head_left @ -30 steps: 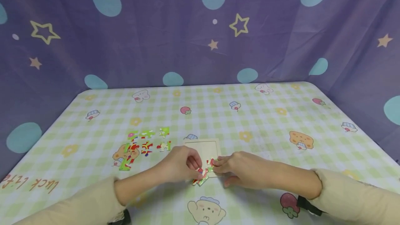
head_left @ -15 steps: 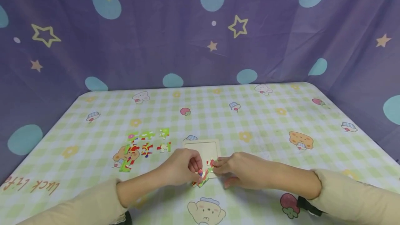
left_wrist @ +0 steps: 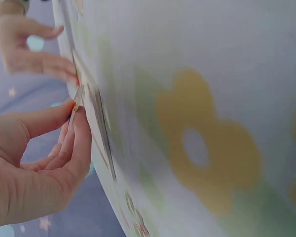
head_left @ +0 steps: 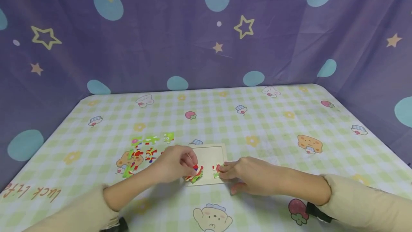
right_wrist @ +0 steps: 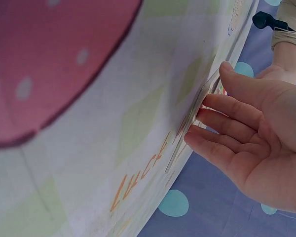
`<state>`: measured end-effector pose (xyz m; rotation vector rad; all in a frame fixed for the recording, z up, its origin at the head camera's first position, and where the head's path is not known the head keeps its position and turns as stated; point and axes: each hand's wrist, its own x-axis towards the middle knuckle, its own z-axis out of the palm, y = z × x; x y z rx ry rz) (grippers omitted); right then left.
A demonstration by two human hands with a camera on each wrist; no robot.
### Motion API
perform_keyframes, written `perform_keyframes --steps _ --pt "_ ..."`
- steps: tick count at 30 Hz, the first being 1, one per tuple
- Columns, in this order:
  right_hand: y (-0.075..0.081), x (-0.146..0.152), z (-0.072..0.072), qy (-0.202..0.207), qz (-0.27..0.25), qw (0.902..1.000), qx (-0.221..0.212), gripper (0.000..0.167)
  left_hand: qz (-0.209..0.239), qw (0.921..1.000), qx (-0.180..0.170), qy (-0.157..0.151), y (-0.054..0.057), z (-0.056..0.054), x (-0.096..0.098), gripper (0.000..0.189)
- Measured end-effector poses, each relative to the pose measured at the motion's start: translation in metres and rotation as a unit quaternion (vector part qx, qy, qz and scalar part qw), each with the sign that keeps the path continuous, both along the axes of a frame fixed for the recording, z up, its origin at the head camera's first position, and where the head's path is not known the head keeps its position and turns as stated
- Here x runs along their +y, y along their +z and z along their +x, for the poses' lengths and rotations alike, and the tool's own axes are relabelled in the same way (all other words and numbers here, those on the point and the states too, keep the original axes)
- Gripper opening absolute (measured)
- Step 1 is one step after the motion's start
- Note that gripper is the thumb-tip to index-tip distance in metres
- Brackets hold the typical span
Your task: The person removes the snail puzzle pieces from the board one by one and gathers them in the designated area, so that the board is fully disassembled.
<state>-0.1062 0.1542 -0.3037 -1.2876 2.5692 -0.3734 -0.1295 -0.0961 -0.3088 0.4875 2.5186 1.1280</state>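
Observation:
A pale wooden puzzle tray (head_left: 208, 155) lies on the cloth, its recess mostly bare. My left hand (head_left: 173, 164) pinches a red and green jigsaw piece (head_left: 197, 175) between thumb and fingers, over the tray's near left corner. In the left wrist view the pinched piece (left_wrist: 75, 106) looks thin and nearly edge-on. At the tray's near right corner, a small red, white and green jigsaw piece (head_left: 216, 175) sits partly under the fingertips of my right hand (head_left: 252, 175). Those fingers rest extended on the tray's right side, thumb apart, as the right wrist view of the hand (right_wrist: 256, 133) shows.
Several loose jigsaw pieces (head_left: 150, 155) lie on the cloth to the left, some partly covered by my left hand. A checked tablecloth (head_left: 276, 121) with printed cartoons covers the table. Behind it hangs a purple curtain (head_left: 180, 35) with stars and ovals.
My left hand has moved left with the pinched piece, from the middle of the tray's near edge to its near left corner. The right hand has stayed in place.

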Motion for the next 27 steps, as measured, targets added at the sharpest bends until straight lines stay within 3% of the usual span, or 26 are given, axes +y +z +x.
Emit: perform_keyframes --steps 9,16,21,27 --pt "0.0 0.0 0.001 -0.003 -0.005 1.0 -0.007 0.047 -0.017 0.9996 -0.013 0.018 0.009 -0.013 -0.053 0.016" --pt "0.001 0.0 0.001 -0.006 -0.002 0.9999 -0.008 0.047 -0.062 0.9979 -0.011 0.015 0.012 -0.013 -0.087 0.015" --pt "0.001 0.001 0.001 -0.008 -0.002 0.9999 -0.009 0.047 -0.082 0.9966 0.001 0.007 0.01 -0.011 -0.098 0.011" --pt "0.0 0.0 0.001 -0.007 -0.005 0.9999 -0.009 0.047 -0.099 0.9932 0.06 -0.013 0.004 -0.009 -0.098 0.01"
